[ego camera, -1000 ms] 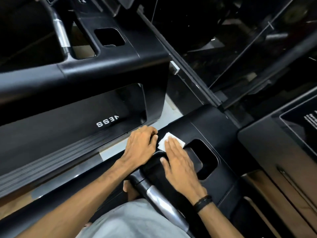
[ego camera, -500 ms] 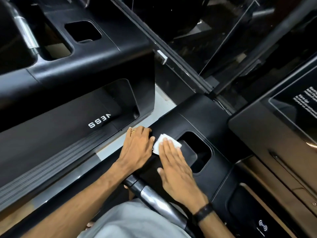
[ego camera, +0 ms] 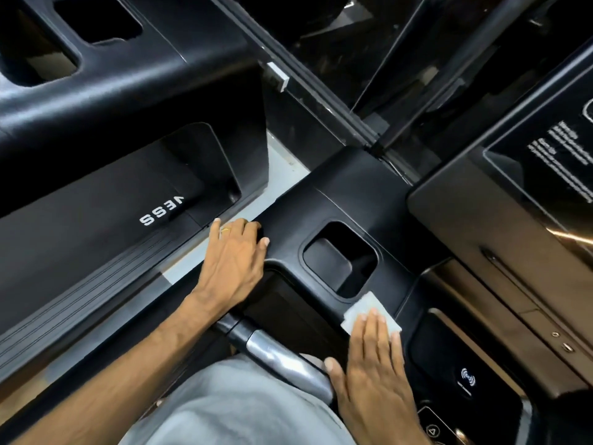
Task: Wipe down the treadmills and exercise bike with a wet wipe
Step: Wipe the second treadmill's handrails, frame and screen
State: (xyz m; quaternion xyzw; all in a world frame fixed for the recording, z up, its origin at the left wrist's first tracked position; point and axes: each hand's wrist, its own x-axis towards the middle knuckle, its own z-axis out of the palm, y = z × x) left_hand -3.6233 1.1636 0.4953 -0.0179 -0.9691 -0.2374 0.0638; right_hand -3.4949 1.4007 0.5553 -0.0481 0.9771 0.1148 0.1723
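Right hand (ego camera: 373, 374) lies flat w/ fingers straight and together, pressing the white wet wipe (ego camera: 369, 313) onto the black treadmill console (ego camera: 288, 200), just below its cup recess (ego camera: 340, 258). Left hand (ego camera: 234, 261) rests on the console's left edge, fingers loosely apart, holding nothing.

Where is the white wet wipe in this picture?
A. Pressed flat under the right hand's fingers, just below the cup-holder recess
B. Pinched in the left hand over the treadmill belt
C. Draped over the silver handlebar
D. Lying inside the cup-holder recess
A: the wet wipe lies flat on the black console under the straight fingers of the right hand, just below the cup-holder recess, while the left hand rests apart at the console's edge.
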